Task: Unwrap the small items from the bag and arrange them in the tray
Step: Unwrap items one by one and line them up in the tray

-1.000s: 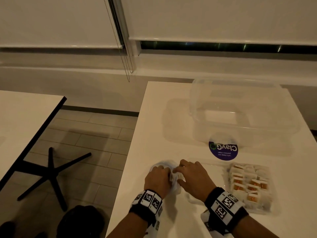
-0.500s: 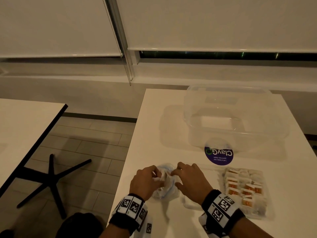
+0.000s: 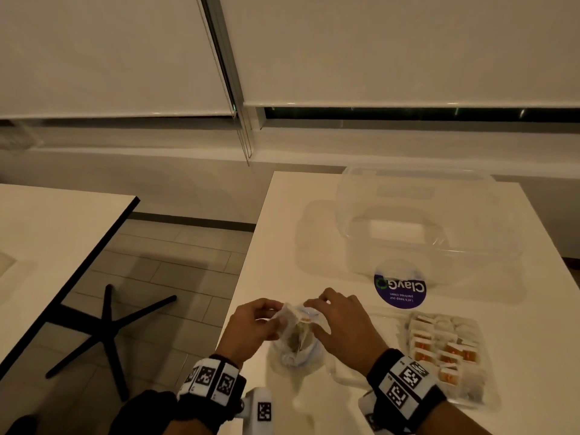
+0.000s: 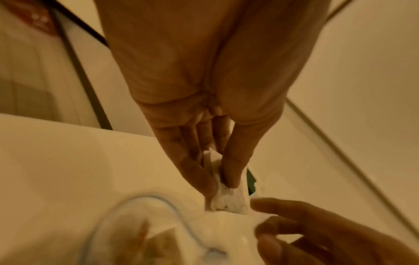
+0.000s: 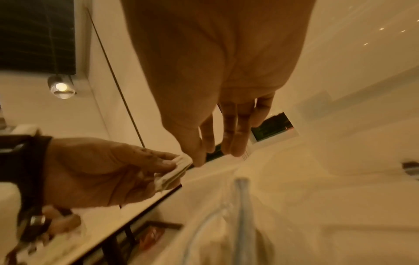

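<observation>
A clear zip bag [image 3: 295, 346] with a blue seal line stands near the front edge of the white table [image 3: 282, 233]. My left hand [image 3: 276, 312] pinches a small white wrapped packet [image 3: 287, 312] just above the bag's mouth. The left wrist view shows thumb and fingers of that left hand [image 4: 223, 179] clamped on the packet [image 4: 229, 197]. Close beside the packet, my right hand [image 3: 317, 312] curls over the bag's top rim. The clear tray [image 3: 348, 368] lies to the right and holds several white and orange packets [image 3: 445, 350].
A large clear lidded box [image 3: 414, 221] stands at the back of the table, with a round purple sticker [image 3: 400, 290] in front of it. A second table [image 3: 47, 246] and a black star base [image 3: 106, 331] are to the left, across the tiled floor.
My left hand has drawn back and up from the bag with a white packet pinched in it. The right hand has stayed at the bag's rim.
</observation>
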The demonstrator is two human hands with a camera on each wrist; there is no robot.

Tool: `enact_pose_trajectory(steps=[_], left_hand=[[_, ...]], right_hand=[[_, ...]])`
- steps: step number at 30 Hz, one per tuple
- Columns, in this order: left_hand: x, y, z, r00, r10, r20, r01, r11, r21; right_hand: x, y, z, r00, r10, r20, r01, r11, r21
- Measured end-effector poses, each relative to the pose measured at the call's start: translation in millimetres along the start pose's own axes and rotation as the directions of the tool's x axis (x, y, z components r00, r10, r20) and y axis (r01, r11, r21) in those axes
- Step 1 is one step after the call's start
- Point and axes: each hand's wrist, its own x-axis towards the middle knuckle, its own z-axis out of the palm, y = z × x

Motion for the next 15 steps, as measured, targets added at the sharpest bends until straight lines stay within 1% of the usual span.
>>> enact_pose_trajectory(steps=[1,2,4,5,6,8,11,13,15], left_hand=[[-7.8,10.9,0.0,1.0,0.019,0.015,-0.018,0.997,-0.08],[-15.5,21.6,0.0,0.998,0.05,0.027,-0.045,0.988,-0.15],[-31.6,42.9,0.9,0.99,0.135,0.031,-0.123,0.961,-0.248],[-39.6,54.0,1.6,0.984,0.176,0.022,-0.163,0.948,-0.275],[-47.2,65.1,2.8,0.977,0.214,0.011,-0.202,0.936,-0.29],[-59.7,86.3,7.8,0.96,0.28,0.0,-0.267,0.917,-0.297],[-72.0,112.1,16.9,0.939,0.345,-0.008,-0.33,0.889,-0.317],[-77.4,126.1,21.1,0.931,0.364,-0.015,-0.349,0.882,-0.317],[-82.4,136.9,27.0,0.919,0.392,-0.029,-0.386,0.884,-0.263]], right_hand=[[-1.8,-5.1,-7.2,0.999,-0.002,-0.04,0.007,0.993,0.115],[-4.3,-10.4,-15.6,0.997,0.01,-0.081,0.011,0.968,0.252],[-10.3,-19.5,-35.2,0.984,0.064,-0.169,0.03,0.862,0.506],[-13.3,-23.9,-46.5,0.972,0.091,-0.217,0.054,0.81,0.584],[-16.3,-27.4,-58.2,0.958,0.106,-0.266,0.086,0.78,0.62],[-21.9,-32.6,-81.1,0.938,0.097,-0.334,0.148,0.757,0.636],[-27.9,-37.5,-112.2,0.918,0.073,-0.39,0.203,0.759,0.619],[-31.7,-39.5,-130.8,0.887,0.062,-0.457,0.238,0.787,0.569],[-34.9,-38.8,-145.8,0.858,0.059,-0.511,0.246,0.825,0.508]])
